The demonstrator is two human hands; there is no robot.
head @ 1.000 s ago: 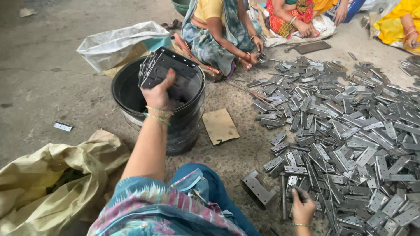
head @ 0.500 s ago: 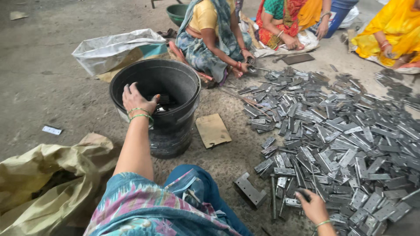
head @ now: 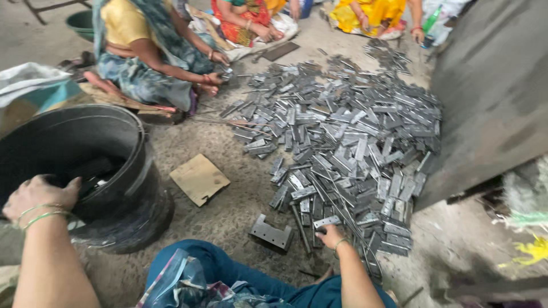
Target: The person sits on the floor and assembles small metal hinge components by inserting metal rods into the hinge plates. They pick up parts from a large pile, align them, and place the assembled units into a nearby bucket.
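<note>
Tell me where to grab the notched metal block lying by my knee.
Grip the notched metal block across its long straight sides, coming down from above. It lies flat on the floor, apart from the hinge pile, with bare floor on both long sides; the notched ends give less grip.

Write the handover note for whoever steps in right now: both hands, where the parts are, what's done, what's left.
Left hand: rests curled on the rim of the black bucket; holds nothing that shows.
Right hand: down on the near edge of the pile of grey metal hinges, fingers touching pieces; grip unclear.
Bucket: some metal pieces lie inside.
Left: most of the pile is on the floor. A single bracket and a cardboard scrap lie between bucket and pile.
</note>
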